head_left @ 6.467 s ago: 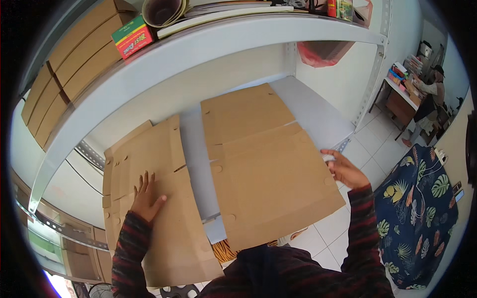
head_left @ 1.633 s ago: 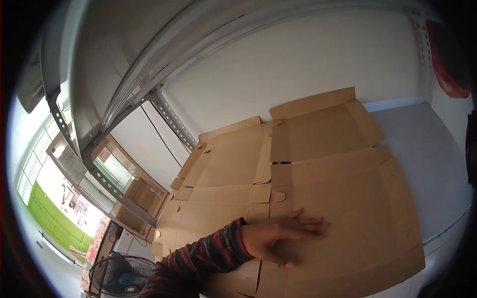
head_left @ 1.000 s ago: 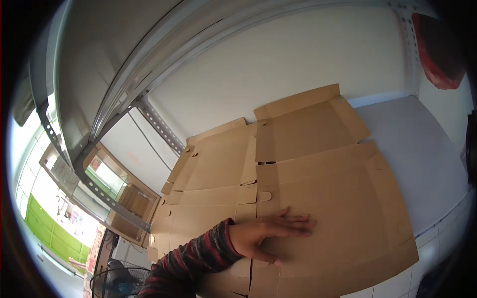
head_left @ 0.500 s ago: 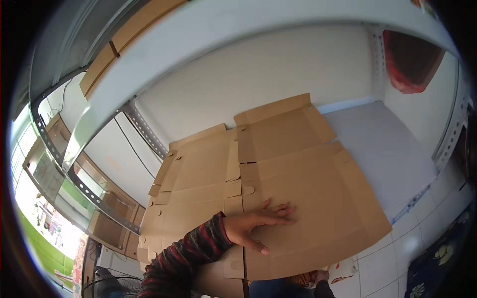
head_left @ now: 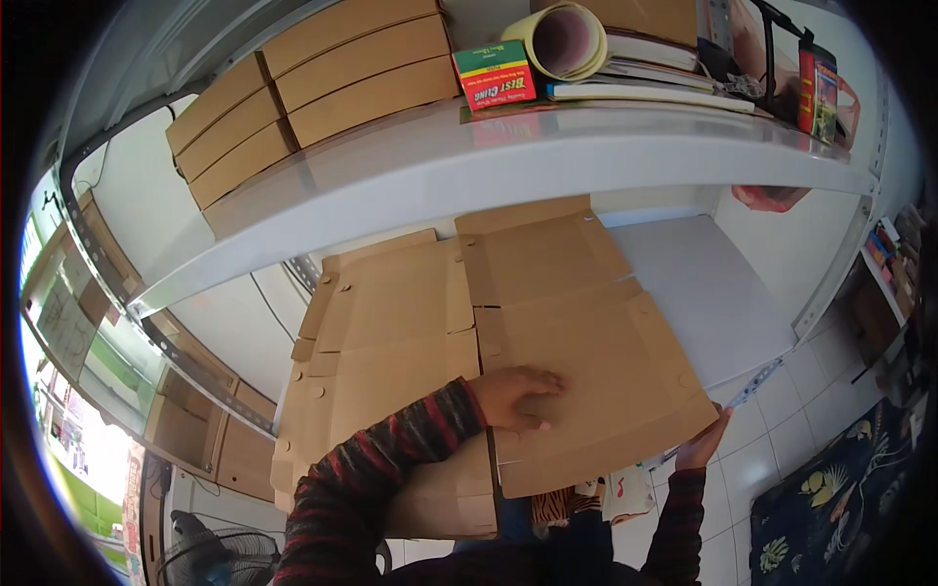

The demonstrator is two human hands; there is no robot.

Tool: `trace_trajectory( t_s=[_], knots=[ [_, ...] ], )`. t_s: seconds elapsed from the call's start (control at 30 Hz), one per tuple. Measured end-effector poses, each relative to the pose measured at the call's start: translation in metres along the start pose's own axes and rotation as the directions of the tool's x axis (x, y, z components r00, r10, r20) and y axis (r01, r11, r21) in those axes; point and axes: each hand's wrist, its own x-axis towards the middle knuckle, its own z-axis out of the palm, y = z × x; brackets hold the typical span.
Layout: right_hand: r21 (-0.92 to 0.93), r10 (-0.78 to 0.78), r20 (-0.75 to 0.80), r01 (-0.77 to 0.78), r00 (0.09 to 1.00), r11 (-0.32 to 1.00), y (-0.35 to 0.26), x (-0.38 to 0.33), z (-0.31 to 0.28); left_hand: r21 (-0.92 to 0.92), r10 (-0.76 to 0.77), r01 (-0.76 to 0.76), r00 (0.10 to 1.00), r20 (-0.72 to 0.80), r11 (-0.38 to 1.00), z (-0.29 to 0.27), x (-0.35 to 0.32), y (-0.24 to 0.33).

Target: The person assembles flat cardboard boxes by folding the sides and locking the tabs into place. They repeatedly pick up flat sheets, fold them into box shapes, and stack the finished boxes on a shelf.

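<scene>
Two unfolded brown cardboard boxes lie side by side on a shelf, their flaps and round tabs spread flat. My left hand (head_left: 518, 396) rests palm down on the right flattened cardboard box (head_left: 596, 342), fingers stretched out and holding nothing. At that box's near right corner, my right hand (head_left: 699, 447) grips the edge, with part of its fingers hidden by the cardboard. The left flattened cardboard box (head_left: 401, 303) stretches beneath my left sleeve, and its near part bends down past the shelf's front.
Bare grey shelf surface (head_left: 699, 283) shows on the right. Above runs a white upper shelf (head_left: 547, 171) carrying stacked brown boxes (head_left: 366, 73), a yellow roll (head_left: 565, 44) and a red-green box (head_left: 495, 76). A fan (head_left: 220, 557) stands low at the left.
My view has tilted up, bringing the upper shelf's contents in. My right hand has come up to the right box's near corner. My left hand stays on the cardboard, its fingers closer together.
</scene>
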Motion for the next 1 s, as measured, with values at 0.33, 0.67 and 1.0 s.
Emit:
trace_trajectory(
  t_s=[0.33,0.67,1.0],
  knots=[
    [-0.073,0.138,0.082,-0.132,0.987,0.989,-0.041,-0.006,0.03,-0.089,0.095,-0.118,0.968,-0.232,0.989,0.004,0.012,-0.029],
    [-0.021,0.235,0.111,-0.234,0.966,0.972,-0.04,-0.002,0.02,0.152,0.151,-0.126,0.975,-0.162,0.98,0.002,0.01,-0.011],
    [-0.079,0.15,0.133,-0.141,0.98,0.987,-0.049,-0.052,0.03,0.464,-0.046,-0.005,0.994,0.097,0.886,0.045,-0.002,0.065]
  ],
)
